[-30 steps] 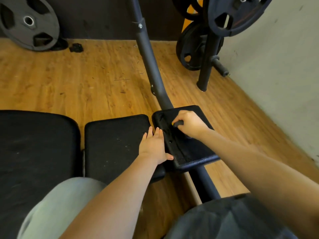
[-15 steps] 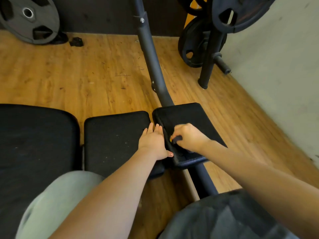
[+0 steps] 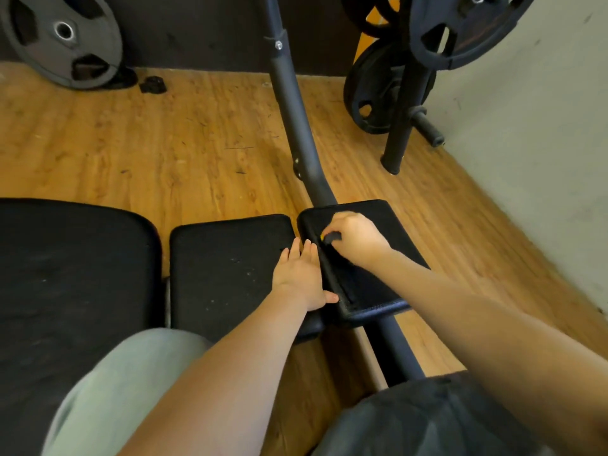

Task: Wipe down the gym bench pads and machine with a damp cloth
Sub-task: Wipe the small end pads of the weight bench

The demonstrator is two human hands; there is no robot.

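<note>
Three black bench pads lie in a row: a large one (image 3: 65,274) at the left, a middle one (image 3: 227,264), and a small tilted one (image 3: 371,284) on the right. My left hand (image 3: 301,274) rests flat, fingers straight, on the right edge of the middle pad. My right hand (image 3: 353,236) is curled around a small dark cloth (image 3: 330,237) with a bit of yellow showing, pressed on the far left part of the small pad. The black machine tube (image 3: 296,126) runs under that pad toward the far wall.
Wooden floor (image 3: 164,143) surrounds the bench. A weight plate (image 3: 62,37) leans on the back wall at the left, a small black object (image 3: 153,84) beside it. A plate rack (image 3: 401,103) with plates stands at the back right near a pale wall (image 3: 533,143). My knees fill the bottom.
My right hand with the cloth slid toward me along the small pad, then back to its far end. The left hand stayed flat on the middle pad.
</note>
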